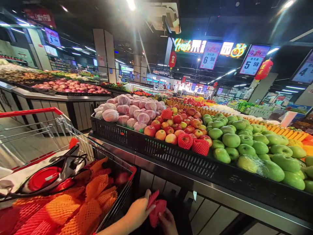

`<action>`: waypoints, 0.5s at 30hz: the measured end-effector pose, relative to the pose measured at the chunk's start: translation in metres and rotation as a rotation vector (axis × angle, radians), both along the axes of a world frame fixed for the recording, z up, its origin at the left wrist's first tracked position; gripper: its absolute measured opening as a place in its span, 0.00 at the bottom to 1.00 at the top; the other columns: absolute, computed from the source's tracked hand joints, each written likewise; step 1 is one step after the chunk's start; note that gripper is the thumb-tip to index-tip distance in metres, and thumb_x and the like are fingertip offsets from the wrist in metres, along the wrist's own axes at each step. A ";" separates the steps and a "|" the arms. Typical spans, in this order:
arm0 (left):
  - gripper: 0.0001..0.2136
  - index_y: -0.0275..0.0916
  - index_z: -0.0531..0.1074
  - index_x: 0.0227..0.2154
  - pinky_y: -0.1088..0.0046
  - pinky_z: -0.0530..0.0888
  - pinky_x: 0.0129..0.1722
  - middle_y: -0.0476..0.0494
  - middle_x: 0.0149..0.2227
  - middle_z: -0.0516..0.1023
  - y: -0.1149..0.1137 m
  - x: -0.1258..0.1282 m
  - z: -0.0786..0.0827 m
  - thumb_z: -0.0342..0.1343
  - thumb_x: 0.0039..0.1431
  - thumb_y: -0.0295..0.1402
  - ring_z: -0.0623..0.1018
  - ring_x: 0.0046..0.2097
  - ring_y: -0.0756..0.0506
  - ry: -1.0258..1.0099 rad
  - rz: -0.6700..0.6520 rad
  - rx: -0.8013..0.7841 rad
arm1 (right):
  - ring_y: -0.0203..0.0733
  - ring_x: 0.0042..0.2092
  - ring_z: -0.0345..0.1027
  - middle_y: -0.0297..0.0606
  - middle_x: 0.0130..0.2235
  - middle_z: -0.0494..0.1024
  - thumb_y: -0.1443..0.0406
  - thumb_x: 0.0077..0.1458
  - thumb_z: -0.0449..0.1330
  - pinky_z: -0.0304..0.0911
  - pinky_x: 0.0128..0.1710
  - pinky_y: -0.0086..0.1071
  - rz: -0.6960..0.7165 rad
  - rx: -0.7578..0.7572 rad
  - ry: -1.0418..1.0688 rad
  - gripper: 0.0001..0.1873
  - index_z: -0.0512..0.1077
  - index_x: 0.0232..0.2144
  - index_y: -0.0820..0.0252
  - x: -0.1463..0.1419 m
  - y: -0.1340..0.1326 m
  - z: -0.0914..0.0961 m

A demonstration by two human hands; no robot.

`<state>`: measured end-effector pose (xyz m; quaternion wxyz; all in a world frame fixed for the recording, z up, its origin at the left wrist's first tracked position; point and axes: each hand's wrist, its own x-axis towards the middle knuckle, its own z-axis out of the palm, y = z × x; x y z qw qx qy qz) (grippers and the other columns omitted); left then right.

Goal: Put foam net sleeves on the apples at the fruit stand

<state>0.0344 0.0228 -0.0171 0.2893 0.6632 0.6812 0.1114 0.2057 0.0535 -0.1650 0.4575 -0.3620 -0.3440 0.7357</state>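
Note:
Low in front of the display, my left hand [137, 210] pinches a red foam fruit net [157, 212], its upper part folded near the thumb. My right hand [168, 221] has its fingers closed on the lower right side of the same net. Whether anything is inside the net cannot be made out. To the left of my hands, a shopping cart [133, 170] holds many orange foam nets [62, 209] and red foam nets [29, 217], with a bag and a round red item [44, 178] on top.
A black crate [171, 158] on a metal-edged stand bears pink-wrapped fruit [123, 109], red apples [171, 138] and green apples [231, 140]. Two red-netted apples [185, 141] lie at its front. Left across the aisle is another produce stand [70, 86]. Price screens [207, 55] hang overhead.

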 end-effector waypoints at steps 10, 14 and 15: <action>0.21 0.31 0.64 0.58 0.61 0.72 0.53 0.29 0.57 0.71 -0.026 -0.126 0.056 0.35 0.66 0.25 0.75 0.56 0.37 0.467 0.419 0.420 | 0.38 0.29 0.73 0.38 0.28 0.81 0.55 0.28 0.81 0.65 0.33 0.31 0.037 -0.089 0.252 0.24 0.81 0.29 0.60 0.004 0.008 -0.012; 0.23 0.25 0.69 0.59 0.57 0.73 0.53 0.23 0.56 0.72 -0.049 -0.150 0.025 0.42 0.63 0.22 0.75 0.56 0.31 0.623 0.352 0.048 | 0.47 0.44 0.77 0.44 0.41 0.84 0.59 0.34 0.79 0.66 0.48 0.38 0.069 -0.052 0.315 0.23 0.82 0.35 0.59 0.008 0.005 -0.008; 0.23 0.26 0.72 0.57 0.56 0.73 0.53 0.23 0.55 0.74 -0.054 -0.151 0.015 0.45 0.60 0.21 0.75 0.57 0.30 0.584 0.314 -0.018 | 0.48 0.45 0.76 0.44 0.42 0.84 0.59 0.34 0.78 0.66 0.49 0.39 0.072 -0.055 0.329 0.23 0.82 0.36 0.58 0.009 0.004 -0.007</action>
